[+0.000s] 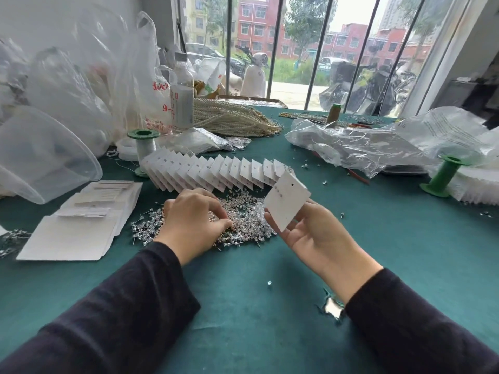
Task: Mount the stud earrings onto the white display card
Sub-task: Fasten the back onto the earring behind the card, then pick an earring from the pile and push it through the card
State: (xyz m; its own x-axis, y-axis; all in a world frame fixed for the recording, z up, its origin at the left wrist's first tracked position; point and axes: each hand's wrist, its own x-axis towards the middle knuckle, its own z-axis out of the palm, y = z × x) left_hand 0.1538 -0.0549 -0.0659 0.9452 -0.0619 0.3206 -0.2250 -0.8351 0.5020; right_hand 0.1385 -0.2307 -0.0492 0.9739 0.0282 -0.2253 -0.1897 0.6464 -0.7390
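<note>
A heap of small silver stud earrings (243, 222) lies on the green table (243, 306). My left hand (193, 218) rests on the heap with its fingers curled down, fingertips pinched together among the studs. My right hand (316, 236) holds a white display card (286, 203) tilted above the heap's right edge; a few studs sit in the card. Behind the heap, a row of finished white cards (216, 170) leans domino-style.
Blank card stacks (81, 225) lie at the left, beside a clear plastic bowl (40, 155). Green spools (143, 147) (445, 175), a bottle (182, 98), pearl strands (229, 117) and plastic bags (378, 141) crowd the back. A torn hole (332, 309) marks the cloth.
</note>
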